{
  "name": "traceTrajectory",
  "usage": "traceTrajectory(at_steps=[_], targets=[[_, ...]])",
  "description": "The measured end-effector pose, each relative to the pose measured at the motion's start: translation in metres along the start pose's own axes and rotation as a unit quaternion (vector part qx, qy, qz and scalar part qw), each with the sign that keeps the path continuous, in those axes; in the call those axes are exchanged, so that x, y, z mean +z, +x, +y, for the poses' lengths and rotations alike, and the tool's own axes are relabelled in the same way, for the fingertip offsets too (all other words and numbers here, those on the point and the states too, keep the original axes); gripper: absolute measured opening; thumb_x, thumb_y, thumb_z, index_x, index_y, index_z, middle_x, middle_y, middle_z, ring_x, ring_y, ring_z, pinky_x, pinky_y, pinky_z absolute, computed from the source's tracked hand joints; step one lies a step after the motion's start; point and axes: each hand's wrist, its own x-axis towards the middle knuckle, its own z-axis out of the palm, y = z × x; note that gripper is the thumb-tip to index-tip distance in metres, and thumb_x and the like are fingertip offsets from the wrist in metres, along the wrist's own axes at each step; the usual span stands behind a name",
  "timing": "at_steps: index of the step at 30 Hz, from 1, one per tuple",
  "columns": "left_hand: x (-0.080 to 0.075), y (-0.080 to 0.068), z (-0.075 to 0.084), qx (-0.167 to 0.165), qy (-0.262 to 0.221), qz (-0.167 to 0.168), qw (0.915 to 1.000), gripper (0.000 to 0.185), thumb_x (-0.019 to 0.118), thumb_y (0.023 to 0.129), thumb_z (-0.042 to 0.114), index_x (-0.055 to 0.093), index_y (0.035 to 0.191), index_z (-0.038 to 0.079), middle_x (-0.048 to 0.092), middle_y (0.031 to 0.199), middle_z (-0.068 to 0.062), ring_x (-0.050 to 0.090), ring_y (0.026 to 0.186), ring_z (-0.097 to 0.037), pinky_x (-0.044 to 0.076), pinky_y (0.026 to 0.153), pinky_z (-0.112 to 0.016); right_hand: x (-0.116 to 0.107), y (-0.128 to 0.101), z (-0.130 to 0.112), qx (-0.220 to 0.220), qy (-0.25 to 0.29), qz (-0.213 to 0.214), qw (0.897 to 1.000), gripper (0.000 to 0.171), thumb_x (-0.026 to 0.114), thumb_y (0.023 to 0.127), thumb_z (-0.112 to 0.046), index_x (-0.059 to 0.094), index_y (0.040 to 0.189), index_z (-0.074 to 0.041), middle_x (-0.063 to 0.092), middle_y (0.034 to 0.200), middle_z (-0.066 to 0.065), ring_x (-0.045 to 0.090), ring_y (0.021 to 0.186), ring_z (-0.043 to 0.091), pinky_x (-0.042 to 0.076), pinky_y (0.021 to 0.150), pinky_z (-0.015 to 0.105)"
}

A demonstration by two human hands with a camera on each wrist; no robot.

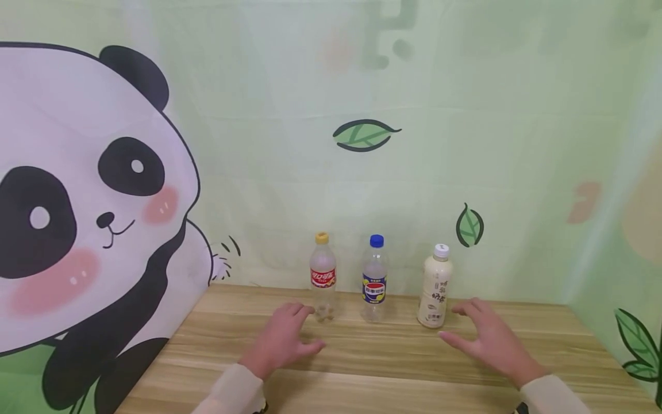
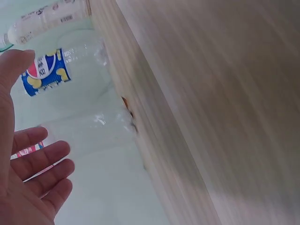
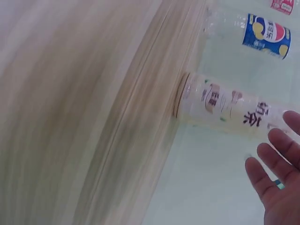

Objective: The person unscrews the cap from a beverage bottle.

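Observation:
Three bottles stand upright in a row. On the left is a transparent bottle with a yellow cap and red label (image 1: 323, 278), in the middle a transparent bottle with a blue cap and blue label (image 1: 374, 287). The cream-coloured milk tea bottle (image 1: 435, 290) with a white cap is on the right. My left hand (image 1: 281, 339), thumb apart from loosely bent fingers, is just in front and left of the red-labelled bottle. Spread fingers of my right hand (image 1: 491, 344) are close to the right side of the milk tea bottle. Neither hand holds anything.
The bottles stand toward the back of a wood-grain table (image 1: 372, 356). Behind them hangs a pale green backdrop cloth (image 1: 269, 144) printed with leaves and a large panda (image 1: 77, 190) at the left.

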Motion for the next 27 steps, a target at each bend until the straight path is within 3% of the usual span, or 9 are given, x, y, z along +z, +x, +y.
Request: traceTrajectory(at_steps=[6,12,16,20,27], targets=[[0.003,0.004,0.011,-0.004,-0.008,-0.011,0.9999,0.062,0.077,0.085,0.05,0.066,0.125,0.005,0.07,0.122,-0.011,0.066,0.113,-0.029,0.055,0.1,-0.046,0.011,0.005,-0.01,-0.027,0.026,0.029,0.999,0.035,0.083,0.085,-0.039,0.071,0.108,-0.016,0.069,0.109,-0.001,0.065,0.101,0.019,0.058,0.082,0.042],[0.011,0.007,0.02,-0.008,-0.031,-0.009,0.9995,0.045,0.075,0.091,0.038,0.067,0.124,0.008,0.07,0.124,-0.012,0.069,0.108,-0.026,0.058,0.094,-0.045,0.021,0.012,-0.018,-0.059,0.043,0.052,0.996,0.028,0.085,0.083,-0.026,0.071,0.105,-0.015,0.071,0.106,-0.001,0.064,0.095,0.012,0.06,0.078,0.038],[0.014,0.011,0.028,-0.009,-0.043,-0.005,0.999,0.041,0.072,0.094,0.036,0.068,0.124,0.009,0.069,0.13,-0.012,0.069,0.111,-0.026,0.058,0.096,-0.044,0.025,0.014,-0.025,-0.054,0.063,0.066,0.994,0.023,0.085,0.083,-0.024,0.071,0.1,-0.018,0.07,0.098,-0.008,0.062,0.088,0.005,0.059,0.075,0.03],[0.016,0.015,0.037,-0.007,-0.059,0.012,0.9981,0.039,0.07,0.095,0.033,0.069,0.122,0.005,0.071,0.125,-0.011,0.069,0.11,-0.025,0.058,0.096,-0.042,0.029,0.018,-0.032,-0.043,0.087,0.078,0.992,0.019,0.084,0.085,-0.025,0.072,0.099,-0.019,0.07,0.096,-0.01,0.06,0.086,0.002,0.056,0.073,0.025],[0.024,0.026,0.051,-0.012,-0.082,0.028,0.9962,0.035,0.069,0.095,0.03,0.068,0.12,0.005,0.073,0.112,-0.008,0.069,0.104,-0.022,0.059,0.09,-0.039,0.037,0.031,-0.049,-0.026,0.132,0.072,0.988,0.016,0.08,0.09,-0.027,0.071,0.1,-0.019,0.071,0.095,-0.006,0.065,0.086,0.009,0.06,0.075,0.031]])
